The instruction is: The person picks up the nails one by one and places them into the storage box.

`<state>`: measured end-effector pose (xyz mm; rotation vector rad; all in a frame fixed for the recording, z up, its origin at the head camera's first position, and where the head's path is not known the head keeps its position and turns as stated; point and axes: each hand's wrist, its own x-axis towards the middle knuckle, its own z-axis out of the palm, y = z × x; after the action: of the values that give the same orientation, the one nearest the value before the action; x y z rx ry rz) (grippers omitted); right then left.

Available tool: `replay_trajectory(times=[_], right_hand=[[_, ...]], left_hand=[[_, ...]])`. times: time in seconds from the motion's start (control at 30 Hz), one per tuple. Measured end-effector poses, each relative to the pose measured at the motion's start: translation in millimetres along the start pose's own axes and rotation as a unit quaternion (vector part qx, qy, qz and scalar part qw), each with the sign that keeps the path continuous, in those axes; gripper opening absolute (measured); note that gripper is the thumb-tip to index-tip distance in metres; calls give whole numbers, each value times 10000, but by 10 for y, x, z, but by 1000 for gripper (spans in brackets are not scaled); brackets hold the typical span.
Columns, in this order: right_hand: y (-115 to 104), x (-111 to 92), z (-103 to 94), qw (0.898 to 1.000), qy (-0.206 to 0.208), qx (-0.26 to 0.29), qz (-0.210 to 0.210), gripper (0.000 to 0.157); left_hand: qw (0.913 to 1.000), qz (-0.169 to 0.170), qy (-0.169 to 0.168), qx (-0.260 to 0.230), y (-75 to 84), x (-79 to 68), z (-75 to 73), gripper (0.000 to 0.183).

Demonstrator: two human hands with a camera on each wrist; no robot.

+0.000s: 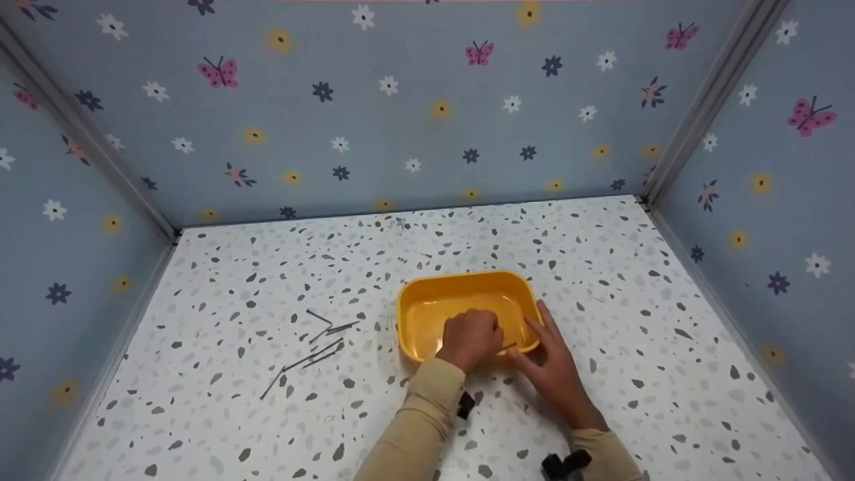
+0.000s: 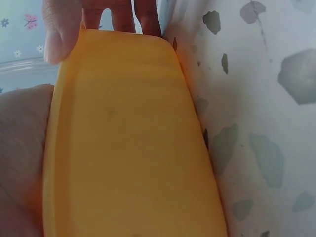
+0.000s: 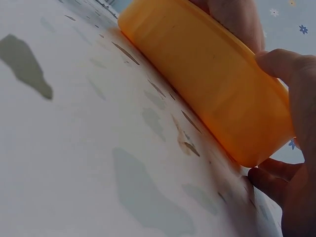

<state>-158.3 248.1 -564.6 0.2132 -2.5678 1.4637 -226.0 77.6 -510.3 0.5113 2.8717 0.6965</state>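
A yellow plastic container [image 1: 417, 287] with rounded corners and an open top stands on the speckled table. My left hand [image 1: 473, 337] reaches over its near rim, fingers curled down inside; what they hold, if anything, is hidden. At the container's right end, my right hand [image 1: 554, 367] grips it, thumb on the near rim and fingers round the side. A short dark thin piece [image 1: 509, 346] shows by the near rim between the hands. Several thin grey nails [image 1: 312, 354] lie loosely on the table to the left of the container.
The white speckled table [image 1: 568, 260] is bounded by flower-patterned panels [image 1: 414, 133] at the back and on both sides. Black wrist mounts [image 1: 566, 463] sit at both sleeves.
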Motion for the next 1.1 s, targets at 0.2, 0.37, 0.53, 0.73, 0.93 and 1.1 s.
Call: replay_trajectory(times=[0.2,0.37,0.53,0.73,0.93,1.1], right_hand=[[-12,11,22,10000,-5,7,-6,69],[-46,24,37,10000,-24,34,15,67],[-41,13,45,9999,-122,34,-77,69],[-47,-13,-18,10000,-57,-69,39,70],[-38,22,-45,9999,-38,-132,23,69],[-30,10,-23,9998,-58,-151,97,70]], left_hand=[[9991,-25,262,-341,-34,-40,-61,22],[9967,281,607,-470,-63,-126,-173,23],[9915,606,985,-598,-142,-264,-275,21],[9853,898,1318,-609,-237,-378,-377,18],[9817,904,1579,-568,-379,-438,-473,18],[9683,1150,2125,-630,-539,-551,-494,15]])
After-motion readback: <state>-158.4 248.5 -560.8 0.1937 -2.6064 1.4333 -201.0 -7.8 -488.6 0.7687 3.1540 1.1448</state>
